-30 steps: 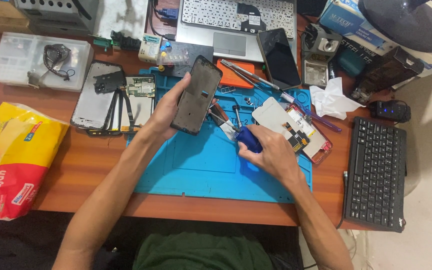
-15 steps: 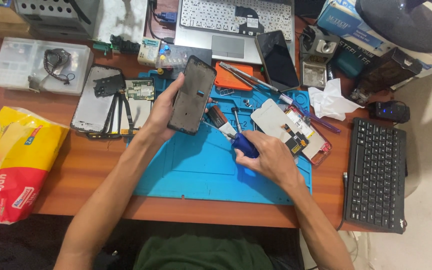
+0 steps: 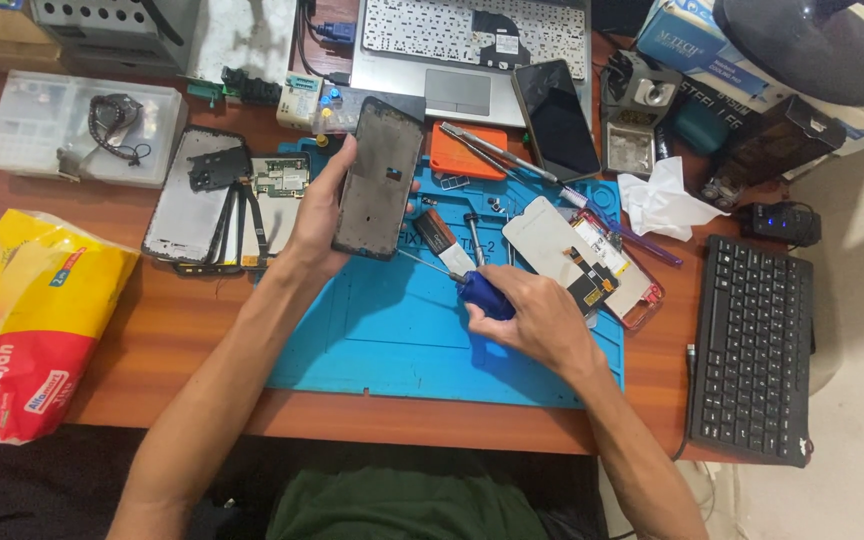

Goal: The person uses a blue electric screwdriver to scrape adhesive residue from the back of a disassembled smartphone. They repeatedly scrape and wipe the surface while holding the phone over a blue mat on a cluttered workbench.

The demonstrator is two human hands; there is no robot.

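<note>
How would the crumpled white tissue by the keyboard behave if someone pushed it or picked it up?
The tissue looks crumpled and thin, so it would probably feel very light and floppy. Pushed, it would likely slide or deform across the desk rather than roll. Its loose folds suggest it could tear if pulled hard.

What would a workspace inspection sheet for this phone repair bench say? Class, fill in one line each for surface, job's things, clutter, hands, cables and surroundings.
Surface: wooden desk with a blue repair mat on it.
Job's things: dark phone frame, lifted above the mat; blue-handled screwdriver, tip pointing toward the frame.
Clutter: opened phone on the mat's right; disassembled phone parts on the left; crumpled tissue; yellow and red tissue pack.
Hands: left hand grips the phone frame; right hand grips the screwdriver.
Cables: dark cable beside the black keyboard.
Surroundings: laptop at the back; clear parts box at rear left.
</note>
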